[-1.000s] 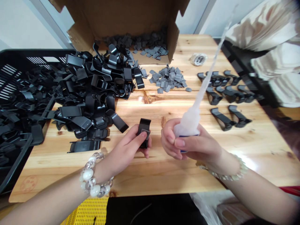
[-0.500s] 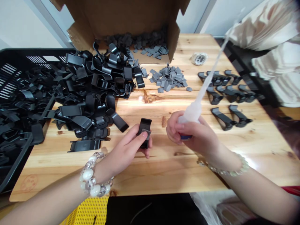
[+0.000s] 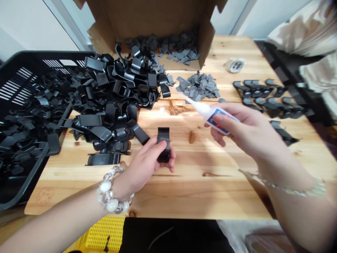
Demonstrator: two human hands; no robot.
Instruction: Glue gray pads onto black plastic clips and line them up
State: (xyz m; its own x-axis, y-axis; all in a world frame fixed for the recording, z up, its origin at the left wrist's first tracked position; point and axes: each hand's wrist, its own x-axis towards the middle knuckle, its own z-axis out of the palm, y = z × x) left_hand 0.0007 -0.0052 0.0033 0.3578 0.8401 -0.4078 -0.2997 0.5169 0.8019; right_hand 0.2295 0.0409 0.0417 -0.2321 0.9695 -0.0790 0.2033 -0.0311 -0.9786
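Note:
My left hand grips a black plastic clip above the wooden table, the thumb pressed on a grey square pad on the clip's face. In my right hand is a small white glue bottle with a blue label, its long thin nozzle pointing up and left. The nozzle tip is near a pile of grey pads. A large heap of black clips lies left of the pads. Several more clips stand in rows at the right, partly behind my right hand.
A black crate full of clips is at the left. An open cardboard box with grey pads stands at the back. A tape roll lies on the table; a yellow basket is below its front edge.
My right hand has moved right and turned the bottle from nozzle up and right to nozzle up and left. My left thumb now lies flatter over the pad on the clip. The view has shifted slightly.

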